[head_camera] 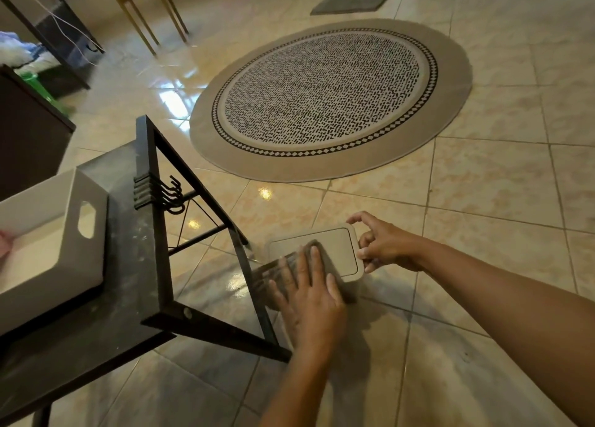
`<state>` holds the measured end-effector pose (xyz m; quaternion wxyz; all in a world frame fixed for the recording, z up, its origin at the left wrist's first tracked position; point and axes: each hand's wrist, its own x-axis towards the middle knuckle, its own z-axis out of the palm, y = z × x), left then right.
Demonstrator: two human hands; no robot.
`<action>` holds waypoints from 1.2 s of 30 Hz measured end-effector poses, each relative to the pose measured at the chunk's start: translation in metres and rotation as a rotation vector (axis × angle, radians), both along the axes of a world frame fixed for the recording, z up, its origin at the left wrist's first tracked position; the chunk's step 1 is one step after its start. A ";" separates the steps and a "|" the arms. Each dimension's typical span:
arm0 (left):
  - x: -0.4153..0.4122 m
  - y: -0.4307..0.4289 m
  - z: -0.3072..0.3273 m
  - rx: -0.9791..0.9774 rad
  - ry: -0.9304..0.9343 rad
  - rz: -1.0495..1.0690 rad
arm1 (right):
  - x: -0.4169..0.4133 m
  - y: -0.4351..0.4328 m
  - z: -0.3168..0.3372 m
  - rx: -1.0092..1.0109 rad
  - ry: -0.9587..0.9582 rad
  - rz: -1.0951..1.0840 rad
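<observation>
The left hand (309, 294) lies flat, fingers straight and spread, pressing down on the near half of a beige lid (335, 245). The right hand (384, 245) pinches the lid's right end, thumb and fingers curled round the rim. Both hands touch the lid. The left covers more of it, while the right controls the edge.

The lid sits directly ahead of the person, low, just beside the right-hand leg of a black table (128, 298). Its long axis appears to run across the body, left to right, and the near edge is hidden under the left hand. Below the lid a clear box (265, 280) shows as a blurred, see-through shape. Nothing can be made out inside it. Whether the box rests on the floor (483, 201) or hangs just above it cannot be told.

Judgement: the step in hand is seating the lid on the box. Press evenly along the long axis, and hold the right end in line with the rim so that the lid does not skew.

On the table stands a white bin (93, 256) with a cut-out handle. Its pale bottom shows, and a pink item (4, 243) is cut off at the picture edge. Black hooks (170, 195) hang from the table frame. A round patterned rug (328, 98) lies well beyond the hands.
</observation>
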<state>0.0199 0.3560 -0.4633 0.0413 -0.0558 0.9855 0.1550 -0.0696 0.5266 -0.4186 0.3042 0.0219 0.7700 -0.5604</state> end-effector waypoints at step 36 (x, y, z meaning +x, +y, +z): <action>-0.060 0.008 0.021 0.023 -0.120 -0.260 | -0.003 0.009 -0.004 0.022 -0.062 0.136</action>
